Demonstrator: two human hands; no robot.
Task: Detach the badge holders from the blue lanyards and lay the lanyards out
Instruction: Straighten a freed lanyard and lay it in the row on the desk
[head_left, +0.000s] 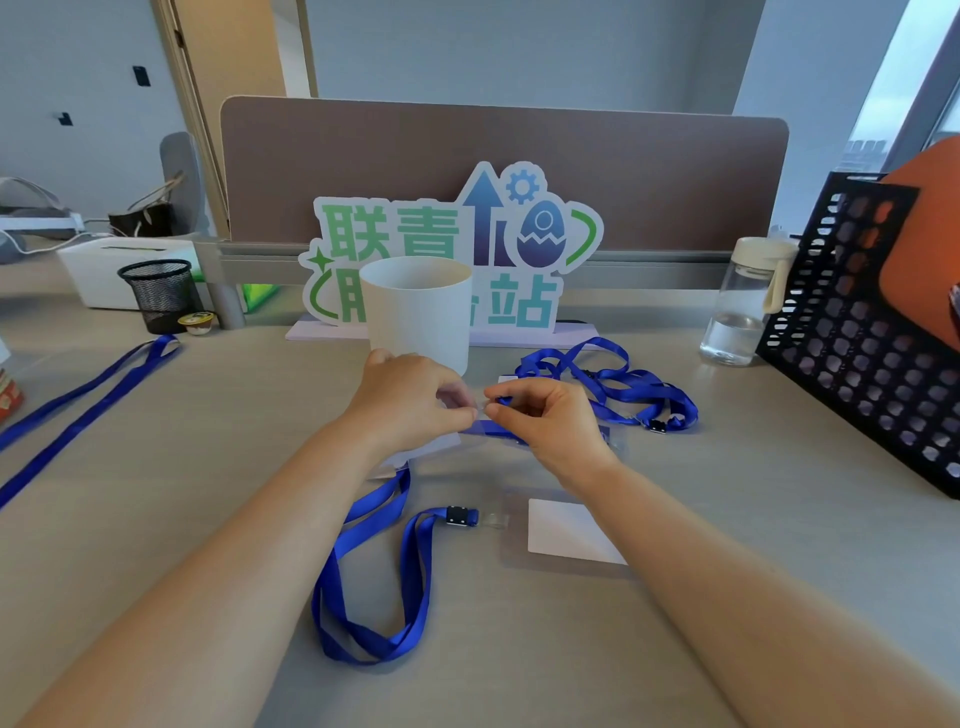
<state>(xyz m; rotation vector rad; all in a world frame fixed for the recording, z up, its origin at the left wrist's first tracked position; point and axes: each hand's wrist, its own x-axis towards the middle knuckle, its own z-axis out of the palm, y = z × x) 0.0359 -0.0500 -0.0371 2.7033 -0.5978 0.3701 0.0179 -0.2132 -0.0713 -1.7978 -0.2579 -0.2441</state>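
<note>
Currently, head view only. Both hands are meeting over the middle of the worktop (727, 467), just in front of a white cup (421, 312).

The left hand (410, 400) is pinching the top edge of a clear badge holder (467, 431) with curled fingers. The right hand (545, 415) is pinching the lanyard end (503, 401) between thumb and forefinger, its other fingers curled in. Fingertips of the two hands are nearly touching.

Key relation: the join is sitting right between the fingertips, holder to the left, strap to the right, so its long axis is running left to right. Judgement: separation will be a sideways pull, with neither hand nearer. The catch itself is hidden, so I cannot tell whether it is released.

- A near lanyard (374, 571) is lying looped between the forearms, apparently still clipped to a second badge holder (571, 530).
- A lanyard pile (623, 384) is lying tangled just right of the right hand.
- A laid-out lanyard (78, 415) is stretching straight along the far left.

Surface: pale, matte, flat. Behind the cup a sign (452, 249) is standing against a divider panel (498, 171). A water bottle (743, 301) and black perforated basket (872, 332) are sitting on the right, a mesh pen pot (161, 293) on the left. Daylight is coming in from the upper right.
</note>
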